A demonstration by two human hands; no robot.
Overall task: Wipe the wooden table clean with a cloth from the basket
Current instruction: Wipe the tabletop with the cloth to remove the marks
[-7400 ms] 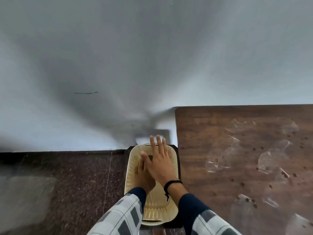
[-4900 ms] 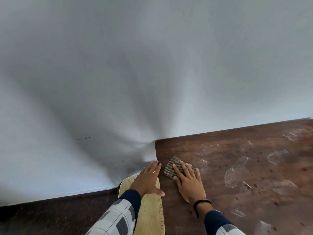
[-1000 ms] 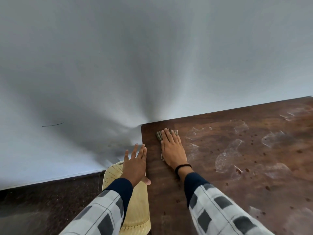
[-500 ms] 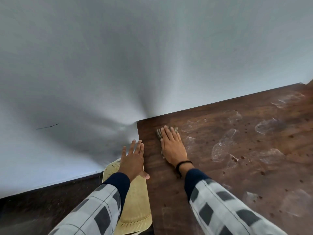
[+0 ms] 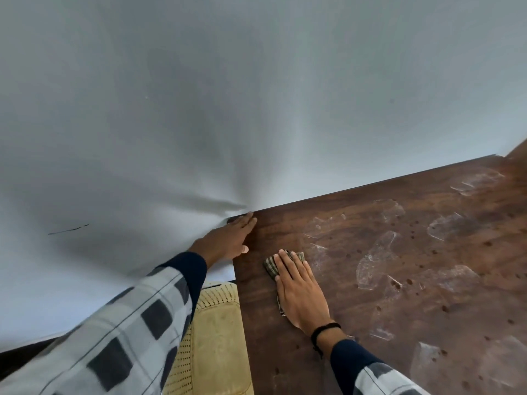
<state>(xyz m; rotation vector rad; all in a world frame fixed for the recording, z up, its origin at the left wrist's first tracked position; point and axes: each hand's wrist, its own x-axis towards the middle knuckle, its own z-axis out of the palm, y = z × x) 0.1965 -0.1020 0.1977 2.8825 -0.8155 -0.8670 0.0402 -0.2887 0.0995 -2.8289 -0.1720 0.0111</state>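
Observation:
A dark wooden table (image 5: 370, 323) fills the right side, marked with pale dried stains and small dark spots. My right hand (image 5: 299, 292) lies flat with straight fingers on a folded checked cloth (image 5: 271, 267), pressing it onto the table near the left edge. The cloth shows only at my fingertips and along the hand's left side. My left hand (image 5: 228, 240) rests with straight fingers along the table's far left corner. A cream plastic basket (image 5: 216, 337) stands below the table's left edge, partly hidden by my left sleeve.
A plain white wall (image 5: 199, 109) rises right behind the table and basket. A strip of dark floor (image 5: 17, 357) shows at the lower left. A brown wooden edge (image 5: 517, 155) appears at the far right.
My left hand left the basket rim and reached forward to the table's far left corner. My right hand slid the cloth back from the far corner toward me.

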